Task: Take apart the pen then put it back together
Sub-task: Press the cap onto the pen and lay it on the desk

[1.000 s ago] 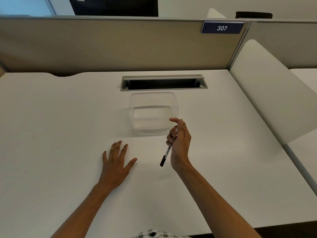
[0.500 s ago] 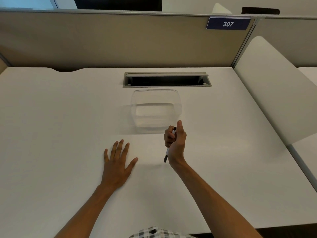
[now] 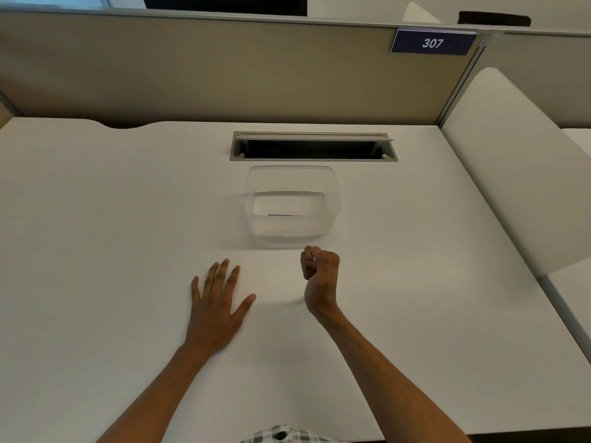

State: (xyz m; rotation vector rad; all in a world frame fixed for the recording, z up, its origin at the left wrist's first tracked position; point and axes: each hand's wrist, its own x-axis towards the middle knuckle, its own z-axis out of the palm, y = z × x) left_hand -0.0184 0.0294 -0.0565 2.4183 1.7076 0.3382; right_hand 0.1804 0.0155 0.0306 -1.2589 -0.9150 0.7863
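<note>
The pen, plainly sticking out below the right hand [image 3: 320, 274] a moment ago, is now almost wholly hidden inside that curled fist near the clear tub [image 3: 291, 206], presumably regripped for dismantling, while the left hand [image 3: 215, 310] stays flat and spread on the desk [image 3: 96, 251]

The pen lies almost wholly hidden inside the right hand [image 3: 320, 272].

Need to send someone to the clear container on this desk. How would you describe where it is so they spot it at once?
On the white desk, find the grey cable slot by the beige partition. The clear plastic tub sits just in front of it, beyond the right hand. It is the only see-through item there.
</note>
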